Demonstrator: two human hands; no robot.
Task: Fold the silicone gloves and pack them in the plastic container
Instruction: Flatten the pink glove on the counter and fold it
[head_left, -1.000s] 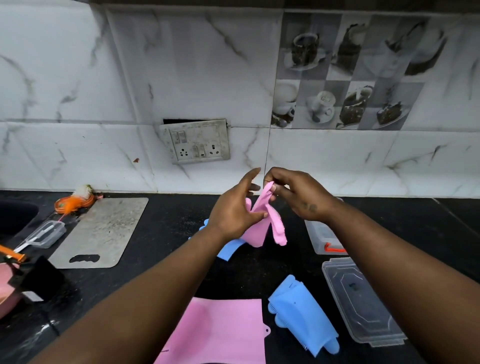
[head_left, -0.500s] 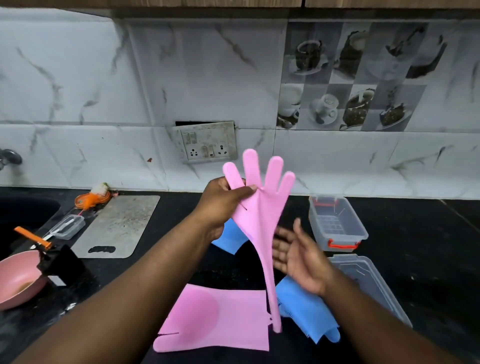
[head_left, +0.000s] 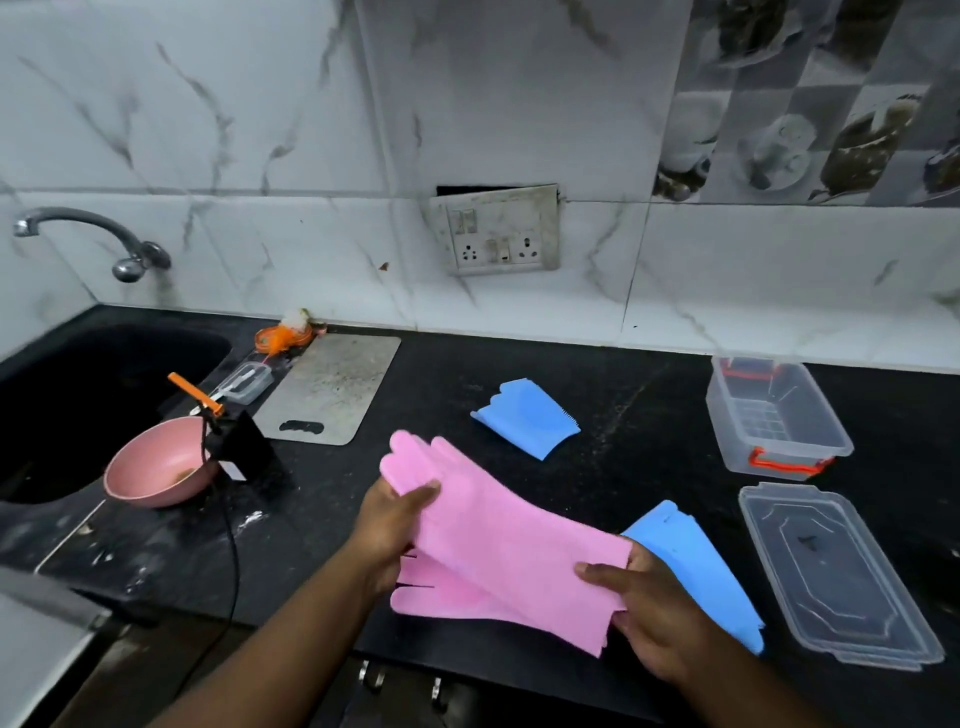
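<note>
At the far left a curved metal tap is sticking out of the marble wall above a dark sink. A pink bowl is sitting at the sink's near edge, with an orange-handled tool lying just behind it and a small black stand with a trailing cable beside it. A worn steel chopping board is lying flat on the black surface, near the wall.

Toward the middle, the person's left hand is gripping the finger end of a pink glove, thumb pressing on top and the fingers curled underneath. That glove is stretching diagonally, lifted above the surface, over a second pink glove whose slit fingers are peeking out beneath it. Beyond them a folded blue glove is resting alone on the surface, well apart from the hands.

The right hand is pinching the cuff end of the held pink glove, thumb on top and fingers under the edge. Just beside and partly behind this hand, another blue glove is lying on the surface.

At the right, the clear plastic container with an orange latch is standing open, nothing of the gloves showing inside it. Its transparent lid is lying separately on the surface nearer the front edge, just beside the blue glove.
</note>
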